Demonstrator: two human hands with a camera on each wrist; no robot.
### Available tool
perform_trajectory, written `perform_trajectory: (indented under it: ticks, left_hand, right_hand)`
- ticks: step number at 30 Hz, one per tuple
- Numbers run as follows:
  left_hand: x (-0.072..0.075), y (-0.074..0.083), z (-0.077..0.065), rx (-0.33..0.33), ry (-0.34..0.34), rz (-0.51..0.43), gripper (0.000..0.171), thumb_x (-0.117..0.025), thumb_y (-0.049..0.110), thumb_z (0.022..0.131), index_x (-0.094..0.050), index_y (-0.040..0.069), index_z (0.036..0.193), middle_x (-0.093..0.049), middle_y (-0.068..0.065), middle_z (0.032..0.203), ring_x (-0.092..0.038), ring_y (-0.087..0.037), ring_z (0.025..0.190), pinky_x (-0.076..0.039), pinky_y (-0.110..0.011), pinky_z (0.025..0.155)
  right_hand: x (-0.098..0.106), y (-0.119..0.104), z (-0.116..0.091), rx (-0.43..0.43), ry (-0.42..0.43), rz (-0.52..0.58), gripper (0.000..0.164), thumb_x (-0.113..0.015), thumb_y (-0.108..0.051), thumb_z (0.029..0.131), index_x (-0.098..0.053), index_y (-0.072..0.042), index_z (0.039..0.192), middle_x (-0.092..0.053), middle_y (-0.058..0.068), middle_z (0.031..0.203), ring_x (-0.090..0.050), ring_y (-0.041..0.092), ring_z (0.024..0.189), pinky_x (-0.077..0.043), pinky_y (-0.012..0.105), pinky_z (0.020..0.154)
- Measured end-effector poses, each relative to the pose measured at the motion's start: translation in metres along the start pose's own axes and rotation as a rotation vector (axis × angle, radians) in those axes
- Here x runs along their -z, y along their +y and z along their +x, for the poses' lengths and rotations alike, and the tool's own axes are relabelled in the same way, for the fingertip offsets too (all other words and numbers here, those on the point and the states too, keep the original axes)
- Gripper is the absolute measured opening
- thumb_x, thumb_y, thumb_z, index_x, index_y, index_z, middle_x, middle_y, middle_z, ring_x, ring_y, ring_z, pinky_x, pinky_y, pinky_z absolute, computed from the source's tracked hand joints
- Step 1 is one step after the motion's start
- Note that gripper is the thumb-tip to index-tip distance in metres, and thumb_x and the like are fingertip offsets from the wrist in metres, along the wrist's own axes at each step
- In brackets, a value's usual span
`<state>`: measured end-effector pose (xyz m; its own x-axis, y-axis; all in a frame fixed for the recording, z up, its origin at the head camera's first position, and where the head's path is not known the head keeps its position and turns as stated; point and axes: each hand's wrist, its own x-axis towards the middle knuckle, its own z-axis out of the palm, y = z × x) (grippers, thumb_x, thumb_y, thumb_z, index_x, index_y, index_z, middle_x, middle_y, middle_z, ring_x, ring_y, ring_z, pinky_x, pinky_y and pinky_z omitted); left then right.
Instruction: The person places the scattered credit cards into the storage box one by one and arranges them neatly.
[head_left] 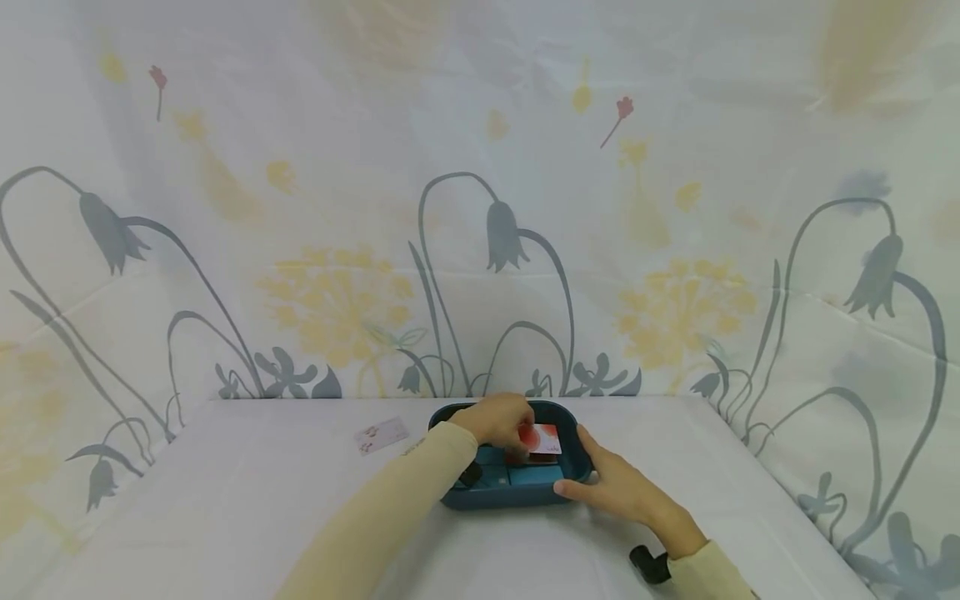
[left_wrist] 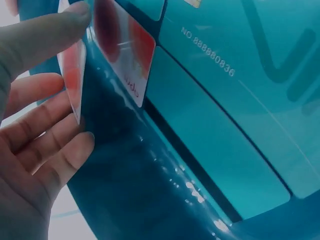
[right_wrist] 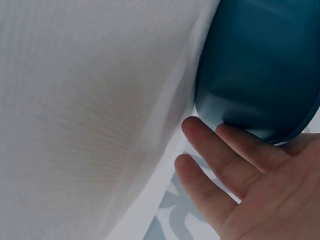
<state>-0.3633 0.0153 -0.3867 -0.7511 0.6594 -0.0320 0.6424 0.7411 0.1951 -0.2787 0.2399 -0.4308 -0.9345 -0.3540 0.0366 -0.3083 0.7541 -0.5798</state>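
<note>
My left hand (head_left: 501, 419) reaches over a dark blue box (head_left: 495, 500) with rounded corners. In the left wrist view its thumb and fingers pinch a thin red-and-white card (left_wrist: 73, 80), seen nearly edge-on. Another red-and-white card (left_wrist: 134, 55) lies in the box beside several blue cards (left_wrist: 210, 140), one printed with a number. My right hand (head_left: 618, 487) touches the box's right front corner, its thumb at the front rim. In the right wrist view its fingers (right_wrist: 220, 160) extend fairly straight along the outer wall; the thumb is hidden there.
A pale card (head_left: 381, 436) lies on the white tabletop (head_left: 225, 508) to the left of the box. Behind the table hangs a flower-printed cloth (head_left: 480, 292). A dark device (head_left: 649, 565) sits on the right wrist.
</note>
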Motion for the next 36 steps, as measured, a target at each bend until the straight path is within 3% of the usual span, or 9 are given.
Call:
perform_trajectory:
  ticks: [12,36]
  left_hand:
    - [-0.016,-0.01,0.002,0.019,-0.033,-0.073,0.035,-0.081,0.035,0.075,-0.071,0.013,0.1,-0.06,0.009,0.084,-0.053,-0.009,0.076,-0.046,-0.024,0.069]
    - [-0.029,-0.011,0.002,0.025,-0.027,-0.018,0.041,-0.079,0.039,0.077,-0.07,0.012,0.106,-0.062,0.009,0.085,-0.054,-0.006,0.075,-0.048,-0.022,0.073]
  right_hand:
    - [0.0,-0.002,0.001,0.007,0.007,-0.014,0.101,-0.064,-0.057,0.083,-0.011,-0.007,0.153,-0.033,0.02,0.149,-0.041,0.036,0.129,-0.034,0.057,0.101]
    - [0.001,-0.001,0.001,0.005,-0.012,-0.014,0.103,-0.062,-0.06,0.083,-0.01,-0.005,0.153,-0.031,0.02,0.15,-0.039,0.036,0.13,-0.034,0.057,0.101]
